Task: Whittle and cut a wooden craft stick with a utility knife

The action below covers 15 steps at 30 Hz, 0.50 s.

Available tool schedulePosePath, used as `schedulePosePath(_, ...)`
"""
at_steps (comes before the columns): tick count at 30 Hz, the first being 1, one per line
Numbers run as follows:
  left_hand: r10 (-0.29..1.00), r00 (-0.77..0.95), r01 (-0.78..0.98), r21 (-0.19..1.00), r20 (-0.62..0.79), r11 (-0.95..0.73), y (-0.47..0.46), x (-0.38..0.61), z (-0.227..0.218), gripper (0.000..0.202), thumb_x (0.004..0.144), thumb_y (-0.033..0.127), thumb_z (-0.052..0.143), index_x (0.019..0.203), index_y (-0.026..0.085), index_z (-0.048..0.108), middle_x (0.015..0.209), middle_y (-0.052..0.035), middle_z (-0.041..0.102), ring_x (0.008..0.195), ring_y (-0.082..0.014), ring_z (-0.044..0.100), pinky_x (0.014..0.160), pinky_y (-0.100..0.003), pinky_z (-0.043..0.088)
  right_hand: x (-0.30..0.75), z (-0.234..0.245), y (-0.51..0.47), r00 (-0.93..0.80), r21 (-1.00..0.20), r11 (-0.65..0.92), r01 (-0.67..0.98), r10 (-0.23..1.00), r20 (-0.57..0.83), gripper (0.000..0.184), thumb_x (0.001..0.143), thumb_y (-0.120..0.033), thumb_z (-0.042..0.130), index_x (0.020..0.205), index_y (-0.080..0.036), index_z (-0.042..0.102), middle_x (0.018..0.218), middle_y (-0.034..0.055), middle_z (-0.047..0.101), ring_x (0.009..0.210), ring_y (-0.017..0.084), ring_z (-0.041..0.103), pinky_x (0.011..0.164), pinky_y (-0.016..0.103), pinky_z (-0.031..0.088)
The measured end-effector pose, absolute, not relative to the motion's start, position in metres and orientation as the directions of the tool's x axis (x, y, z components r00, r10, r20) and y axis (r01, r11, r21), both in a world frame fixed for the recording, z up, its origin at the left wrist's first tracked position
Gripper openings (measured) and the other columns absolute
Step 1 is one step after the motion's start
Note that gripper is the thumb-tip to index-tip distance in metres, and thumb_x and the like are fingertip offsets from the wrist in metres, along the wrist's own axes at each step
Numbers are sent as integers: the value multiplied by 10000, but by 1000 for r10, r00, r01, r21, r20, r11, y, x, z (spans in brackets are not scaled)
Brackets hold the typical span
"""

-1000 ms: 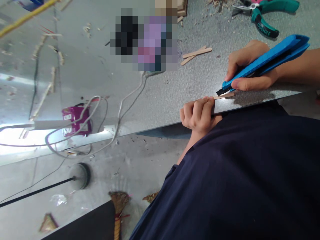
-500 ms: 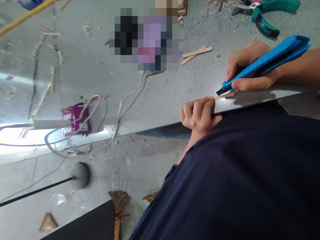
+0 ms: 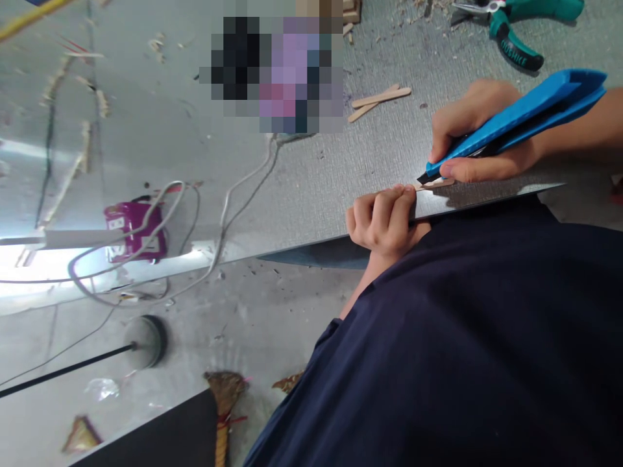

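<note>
My right hand (image 3: 479, 133) is wrapped round a blue utility knife (image 3: 525, 120), its dark blade pointing down and left. The blade tip meets a pale wooden craft stick (image 3: 442, 183) that lies along the near edge of the table. My left hand (image 3: 382, 219) is closed over that edge, fingertips pressing the stick's left end against the tabletop and thumb below. Those fingers hide part of the stick. Two more craft sticks (image 3: 382, 98) lie crossed farther back on the table.
Green-handled pliers (image 3: 516, 45) lie at the far right of the table (image 3: 302, 188), near wood shavings. Toward the left are a purple box (image 3: 134, 230) and a looped white cable (image 3: 226, 201). A broom (image 3: 224, 402) is on the floor.
The knife blade has slid slightly left along the craft stick, closer to my left fingertips. My left hand keeps its hold, and the whole view has shifted a little.
</note>
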<state>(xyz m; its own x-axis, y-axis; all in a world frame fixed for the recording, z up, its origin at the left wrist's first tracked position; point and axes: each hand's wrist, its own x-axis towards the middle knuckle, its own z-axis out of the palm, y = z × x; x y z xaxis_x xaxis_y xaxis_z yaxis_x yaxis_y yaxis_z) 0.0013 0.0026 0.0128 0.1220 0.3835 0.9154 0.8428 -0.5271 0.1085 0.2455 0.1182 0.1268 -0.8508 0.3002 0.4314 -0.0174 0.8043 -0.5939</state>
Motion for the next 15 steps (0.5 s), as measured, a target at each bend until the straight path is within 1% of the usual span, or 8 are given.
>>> schedulePosePath(1, 391, 121, 844, 113, 912, -524, 2, 2, 14, 345, 1006, 490, 637, 1065, 261, 888, 889, -82, 860, 825, -281, 658, 796, -442, 405, 244, 130, 117, -858, -580, 814, -26, 279, 430, 201, 1148, -352, 668, 1058, -177, 707, 937, -63, 753, 862, 51, 696, 782, 140, 474)
schedulePosePath(4, 387, 110, 844, 119, 915, -522, 3, 4, 16, 347, 1004, 491, 637, 1060, 257, 887, 893, -81, 866, 821, -279, 662, 785, -443, 411, 238, 134, 117, -876, -562, 826, -36, 245, 416, 178, 1140, -320, 631, 1033, -184, 674, 883, -75, 697, 801, 51, 625, 772, 153, 442)
schedulePosePath(6, 364, 110, 838, 111, 925, -535, 4, 4, 18, 330, 1002, 478, 642, 1053, 251, 876, 883, -73, 865, 811, -269, 662, 768, -437, 420, 235, 133, 118, -871, -573, 819, -37, 254, 420, 158, 1118, -291, 617, 1012, -181, 658, 886, -72, 692, 777, 49, 589, 757, 162, 421)
schedulePosePath(8, 347, 116, 829, 102, 930, -550, 5, 4, 18, 317, 1001, 473, 652, 1053, 247, 868, 875, -69, 861, 804, -263, 665, 755, -429, 430, 235, 128, 120, -859, -589, 806, -52, 264, 438, 158, 1106, -290, 619, 1004, -175, 658, 903, -64, 695, 781, 51, 590, 737, 166, 413)
schedulePosePath(10, 351, 121, 826, 102, 929, -555, 6, 2, 18, 337, 1008, 501, 651, 1063, 252, 871, 875, -75, 857, 808, -271, 666, 760, -429, 439, 237, 122, 122, -853, -587, 807, -59, 264, 449, 182, 1110, -318, 623, 1023, -169, 685, 909, -62, 704, 805, 55, 616, 734, 167, 426)
schedulePosePath(12, 363, 120, 829, 108, 924, -548, 6, 2, 16, 356, 1008, 523, 647, 1071, 260, 879, 881, -82, 855, 815, -282, 661, 773, -436, 443, 239, 114, 121, -838, -591, 804, -57, 283, 466, 241, 1114, -381, 647, 1020, -170, 716, 896, -72, 730, 805, 47, 635, 747, 162, 450)
schedulePosePath(15, 382, 120, 842, 110, 916, -528, 5, 1, 14, 339, 995, 501, 650, 1057, 267, 887, 895, -84, 855, 829, -285, 646, 786, -444, 437, 243, 106, 119, -796, -634, 773, 6, 388, 464, 287, 1067, -444, 760, 977, -172, 757, 922, -91, 802, 788, 15, 646, 784, 144, 483)
